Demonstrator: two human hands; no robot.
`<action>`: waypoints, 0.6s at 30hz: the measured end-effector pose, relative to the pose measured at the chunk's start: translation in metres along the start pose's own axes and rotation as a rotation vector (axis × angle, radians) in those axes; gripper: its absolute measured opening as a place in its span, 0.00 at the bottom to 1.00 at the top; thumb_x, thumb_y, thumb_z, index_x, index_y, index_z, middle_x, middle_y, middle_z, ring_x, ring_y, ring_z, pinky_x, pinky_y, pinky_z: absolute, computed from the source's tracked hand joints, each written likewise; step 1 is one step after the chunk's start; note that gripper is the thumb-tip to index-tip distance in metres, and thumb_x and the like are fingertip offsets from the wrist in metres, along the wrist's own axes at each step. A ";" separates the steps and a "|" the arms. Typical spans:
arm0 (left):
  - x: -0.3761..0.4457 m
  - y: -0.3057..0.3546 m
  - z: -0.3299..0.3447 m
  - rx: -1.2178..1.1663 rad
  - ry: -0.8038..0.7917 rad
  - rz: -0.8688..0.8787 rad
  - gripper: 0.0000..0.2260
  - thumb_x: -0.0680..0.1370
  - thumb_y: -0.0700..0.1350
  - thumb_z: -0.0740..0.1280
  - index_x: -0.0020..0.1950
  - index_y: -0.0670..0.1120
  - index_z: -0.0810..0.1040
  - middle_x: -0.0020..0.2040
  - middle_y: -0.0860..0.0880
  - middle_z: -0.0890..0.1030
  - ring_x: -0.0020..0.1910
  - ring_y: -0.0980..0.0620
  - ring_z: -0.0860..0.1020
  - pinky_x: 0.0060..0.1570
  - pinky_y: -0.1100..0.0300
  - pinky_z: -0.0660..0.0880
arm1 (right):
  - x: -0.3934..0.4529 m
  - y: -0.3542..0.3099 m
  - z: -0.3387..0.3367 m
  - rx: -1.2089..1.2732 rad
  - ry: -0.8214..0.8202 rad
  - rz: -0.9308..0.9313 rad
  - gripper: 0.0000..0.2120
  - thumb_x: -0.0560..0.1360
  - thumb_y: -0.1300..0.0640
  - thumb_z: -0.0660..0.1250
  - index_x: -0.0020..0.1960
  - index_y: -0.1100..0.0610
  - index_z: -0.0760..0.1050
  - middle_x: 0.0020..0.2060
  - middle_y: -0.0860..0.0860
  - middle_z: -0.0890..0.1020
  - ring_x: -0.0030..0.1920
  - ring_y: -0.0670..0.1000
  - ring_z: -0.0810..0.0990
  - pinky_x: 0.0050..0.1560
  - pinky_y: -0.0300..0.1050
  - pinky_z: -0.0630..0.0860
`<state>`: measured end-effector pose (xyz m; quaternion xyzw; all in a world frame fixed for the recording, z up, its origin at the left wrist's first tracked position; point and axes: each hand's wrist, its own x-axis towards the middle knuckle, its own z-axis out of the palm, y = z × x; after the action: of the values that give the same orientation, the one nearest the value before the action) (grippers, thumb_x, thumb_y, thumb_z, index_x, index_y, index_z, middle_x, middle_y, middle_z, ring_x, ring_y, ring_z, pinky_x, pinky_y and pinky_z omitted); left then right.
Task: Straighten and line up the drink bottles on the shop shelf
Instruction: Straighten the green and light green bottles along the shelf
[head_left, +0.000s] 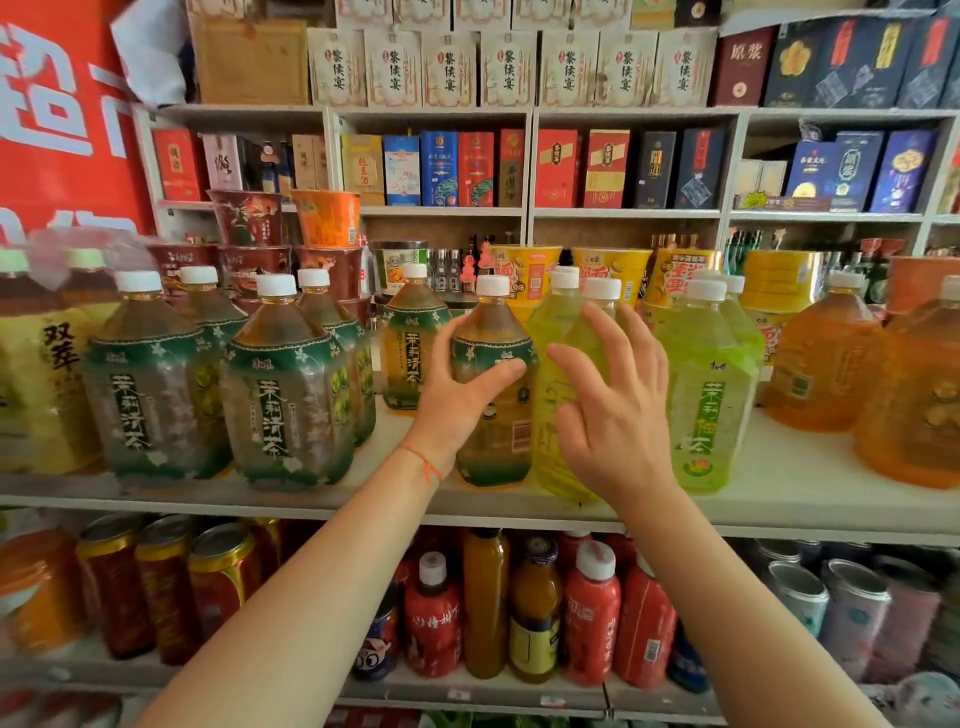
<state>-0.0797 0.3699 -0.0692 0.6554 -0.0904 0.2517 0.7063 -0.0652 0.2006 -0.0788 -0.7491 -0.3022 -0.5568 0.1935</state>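
Large tea bottles with white caps stand along a white shelf (779, 499). My left hand (457, 400) grips a green-labelled jasmine tea bottle (498, 415) at the shelf's front middle, its label turned sideways. My right hand (613, 410) hovers with fingers spread in front of a light green bottle (561, 332), and I cannot tell whether it touches it. Two green-labelled bottles (285, 395) (156, 395) stand to the left. Another light green bottle (711, 395) stands to the right. A further green-labelled bottle (410, 353) sits behind.
Orange drink bottles (826, 364) stand at the right end, a yellow-labelled bottle (41, 384) at the left. Instant noodle cups (524, 275) line the back. Cans and small bottles (592, 618) fill the shelf below; boxed goods (452, 166) fill shelves above.
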 end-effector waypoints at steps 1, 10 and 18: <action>-0.001 0.000 0.002 0.011 -0.004 -0.004 0.28 0.67 0.57 0.79 0.61 0.72 0.70 0.67 0.52 0.77 0.65 0.51 0.78 0.60 0.48 0.79 | -0.001 -0.002 0.000 -0.068 0.025 0.004 0.19 0.72 0.56 0.60 0.60 0.57 0.78 0.70 0.62 0.73 0.74 0.69 0.65 0.68 0.71 0.63; -0.016 0.021 -0.008 0.461 -0.150 -0.021 0.35 0.80 0.62 0.62 0.82 0.55 0.51 0.80 0.51 0.61 0.76 0.53 0.61 0.76 0.47 0.60 | 0.008 -0.044 0.010 -0.227 0.152 0.033 0.11 0.75 0.59 0.61 0.52 0.62 0.78 0.63 0.62 0.79 0.69 0.63 0.72 0.75 0.63 0.60; -0.002 0.056 -0.115 1.279 0.612 0.768 0.15 0.77 0.44 0.65 0.63 0.43 0.79 0.68 0.38 0.74 0.68 0.37 0.71 0.68 0.38 0.66 | 0.033 -0.114 0.074 0.134 -0.237 -0.003 0.19 0.78 0.65 0.59 0.68 0.65 0.70 0.71 0.64 0.70 0.73 0.63 0.67 0.67 0.58 0.75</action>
<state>-0.1318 0.4823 -0.0353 0.7581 0.0499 0.6482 0.0520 -0.0821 0.3398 -0.0750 -0.7945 -0.3606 -0.4435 0.2051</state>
